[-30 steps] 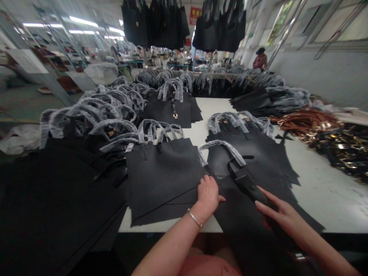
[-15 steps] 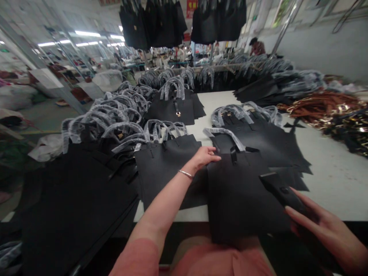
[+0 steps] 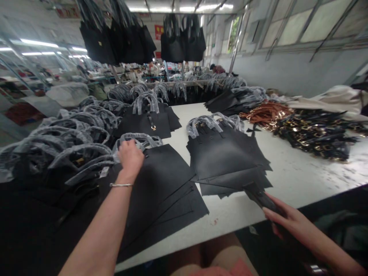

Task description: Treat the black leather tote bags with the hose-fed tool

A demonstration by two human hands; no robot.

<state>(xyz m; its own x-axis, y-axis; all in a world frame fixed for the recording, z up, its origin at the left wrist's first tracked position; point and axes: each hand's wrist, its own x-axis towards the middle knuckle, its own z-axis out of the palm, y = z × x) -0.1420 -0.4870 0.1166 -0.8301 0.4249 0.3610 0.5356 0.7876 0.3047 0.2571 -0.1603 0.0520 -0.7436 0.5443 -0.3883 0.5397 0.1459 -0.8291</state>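
My left hand [image 3: 130, 159] is closed at the wrapped handles of a black bag panel [image 3: 163, 172] on the left pile; its fingertips are partly hidden. Several panels lie fanned beneath that one. My right hand [image 3: 283, 214] grips a dark handheld tool [image 3: 260, 197], whose flat end points up and left near the table's front edge. Between my hands, farther back, rests a stack of black panels [image 3: 227, 153] with plastic-wrapped handles [image 3: 204, 125].
Wrapped handles and dark bags [image 3: 80, 153] crowd the left side. Black straps with gold buckles [image 3: 316, 132] and brown straps [image 3: 267, 113] lie on the white table [image 3: 301, 180] at right. Bags [image 3: 129, 42] hang above; a person [image 3: 217, 69] is far behind.
My left hand has moved left with the front panel, which now lies on the left pile. The view has turned right. My right hand still holds the tool.
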